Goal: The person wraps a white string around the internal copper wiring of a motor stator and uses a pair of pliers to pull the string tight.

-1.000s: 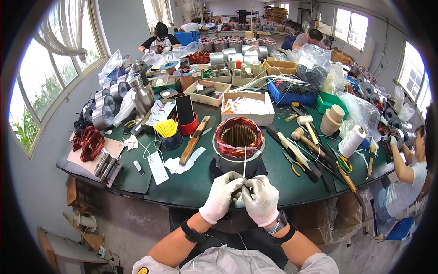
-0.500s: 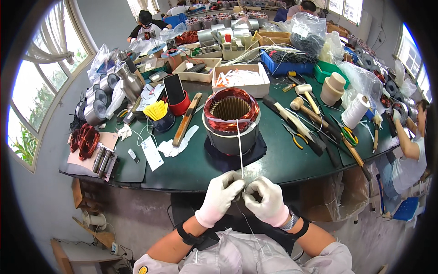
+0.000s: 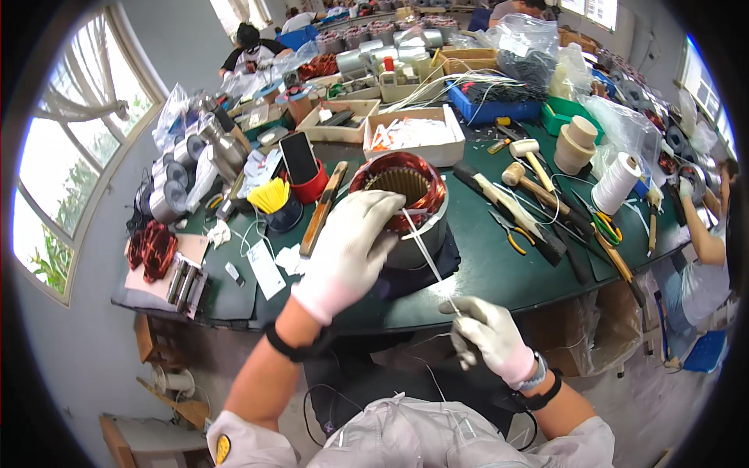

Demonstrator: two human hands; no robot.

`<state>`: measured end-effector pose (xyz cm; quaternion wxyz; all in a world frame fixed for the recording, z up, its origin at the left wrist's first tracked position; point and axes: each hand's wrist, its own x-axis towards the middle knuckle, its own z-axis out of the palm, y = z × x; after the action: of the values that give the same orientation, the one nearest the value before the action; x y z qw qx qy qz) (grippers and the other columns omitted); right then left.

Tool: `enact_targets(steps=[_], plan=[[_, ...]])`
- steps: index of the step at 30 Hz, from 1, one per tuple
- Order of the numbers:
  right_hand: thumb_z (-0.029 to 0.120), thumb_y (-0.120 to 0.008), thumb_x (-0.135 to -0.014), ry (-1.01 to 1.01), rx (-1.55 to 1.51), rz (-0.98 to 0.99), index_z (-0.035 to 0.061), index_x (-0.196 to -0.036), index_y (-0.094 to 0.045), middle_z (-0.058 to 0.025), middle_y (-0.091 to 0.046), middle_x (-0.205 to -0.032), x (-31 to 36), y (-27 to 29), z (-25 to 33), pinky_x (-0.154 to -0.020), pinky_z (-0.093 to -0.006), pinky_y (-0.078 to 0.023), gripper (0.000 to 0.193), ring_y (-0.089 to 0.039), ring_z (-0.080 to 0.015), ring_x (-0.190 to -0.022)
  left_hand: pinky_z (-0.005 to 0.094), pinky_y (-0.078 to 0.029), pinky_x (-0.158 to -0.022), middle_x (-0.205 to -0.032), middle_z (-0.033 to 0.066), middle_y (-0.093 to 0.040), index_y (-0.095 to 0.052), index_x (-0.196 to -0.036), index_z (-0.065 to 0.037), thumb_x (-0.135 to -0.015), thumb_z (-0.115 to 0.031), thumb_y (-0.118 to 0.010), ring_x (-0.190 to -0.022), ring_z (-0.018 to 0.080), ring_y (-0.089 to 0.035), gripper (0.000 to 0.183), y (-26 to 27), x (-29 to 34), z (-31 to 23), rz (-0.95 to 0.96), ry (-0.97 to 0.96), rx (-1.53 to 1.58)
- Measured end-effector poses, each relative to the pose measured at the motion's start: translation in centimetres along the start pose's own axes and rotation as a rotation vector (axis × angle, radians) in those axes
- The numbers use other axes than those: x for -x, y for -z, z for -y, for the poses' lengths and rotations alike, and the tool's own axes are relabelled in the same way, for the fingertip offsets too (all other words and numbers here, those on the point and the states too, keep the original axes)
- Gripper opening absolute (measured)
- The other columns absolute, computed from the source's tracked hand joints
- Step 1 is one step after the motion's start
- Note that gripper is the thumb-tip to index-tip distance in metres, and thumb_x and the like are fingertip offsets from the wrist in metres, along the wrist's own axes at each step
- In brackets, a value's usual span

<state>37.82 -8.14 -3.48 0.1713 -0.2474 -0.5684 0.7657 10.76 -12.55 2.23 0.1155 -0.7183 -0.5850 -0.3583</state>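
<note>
Copper-wound motor core is sitting under the left hand, whose fingers are pinching a white cord; the right hand, nearer the body, is gripping the cord's other end.

Mallets right of stator on table

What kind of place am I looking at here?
Most likely a motor-winding workshop. A stator with copper windings stands on the green bench, the left hand on it and the right hand pulling a white cord. Mallets and copper coils lie around, with other workers nearby.
</note>
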Motion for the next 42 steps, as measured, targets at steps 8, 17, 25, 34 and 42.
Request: enact_targets(steps=[8, 17, 25, 34, 42], plan=[[-0.003, -0.062, -0.088, 0.317, 1.194, -0.178, 0.0053, -0.125, -0.069, -0.0155, -0.072, -0.087, 6.6, 5.1, -7.8, -0.067, -0.0399, -0.059, 0.038, -0.073, -0.0336, -0.077, 0.0451, -0.055, -0.094, -0.112, 0.0145, -0.072, -0.069, -0.123, -0.004, -0.080, 0.007, -0.074, -0.105, 0.0374, -0.068, 0.045, -1.0, -0.7, 3.6, -0.009, -0.178, 0.032], [-0.005, -0.068, -0.086, 0.995, 1.253, -0.353, -0.0002, -0.131, -0.067, -0.0188, -0.066, -0.129, -9.9, -0.2, 4.9, -0.087, -0.0348, -0.055, 0.045, -0.071, -0.0297, -0.102, 0.0394, -0.055, -0.101, -0.119, 0.0134, -0.074, -0.073, -0.126, -0.004, -0.085, 0.014, -0.067, -0.112, 0.0318, -0.070, 0.045, -2.7, 1.6, 5.0, -0.102, -0.169, 0.025], [0.002, -0.070, -0.089, 1.056, 1.504, -0.341, 0.0025, -0.128, -0.069, -0.0163, -0.069, -0.130, -12.7, 0.8, 5.9, -0.093, -0.0358, -0.058, 0.039, -0.072, -0.0331, -0.109, 0.0404, -0.055, -0.101, -0.119, 0.0128, -0.075, -0.074, -0.122, -0.004, -0.083, 0.011, -0.071, -0.113, 0.0333, -0.071, 0.043, -2.9, 0.9, 3.8, -0.115, -0.225, -0.038], [0.009, -0.081, -0.081, 1.062, 1.752, -0.301, 0.0045, -0.122, -0.070, -0.0131, -0.074, -0.120, -13.1, 0.5, 6.8, -0.087, -0.0367, -0.060, 0.043, -0.075, -0.0311, -0.100, 0.0396, -0.059, -0.084, -0.105, 0.0104, -0.075, -0.073, -0.117, -0.008, -0.084, -0.011, -0.078, -0.097, 0.0305, -0.073, 0.034, -1.7, -0.2, 3.5, 0.059, -0.279, -0.365], [0.009, -0.083, -0.079, 1.039, 1.795, -0.275, 0.0042, -0.125, -0.068, -0.0141, -0.072, -0.124, -13.4, 0.9, 6.7, -0.090, -0.0370, -0.057, 0.049, -0.074, -0.0309, -0.105, 0.0400, -0.058, -0.073, -0.091, 0.0089, -0.071, -0.070, -0.112, -0.011, -0.082, -0.015, -0.079, -0.083, 0.0301, -0.071, 0.031, -2.1, -0.6, 2.6, 0.038, -0.276, -0.456]])
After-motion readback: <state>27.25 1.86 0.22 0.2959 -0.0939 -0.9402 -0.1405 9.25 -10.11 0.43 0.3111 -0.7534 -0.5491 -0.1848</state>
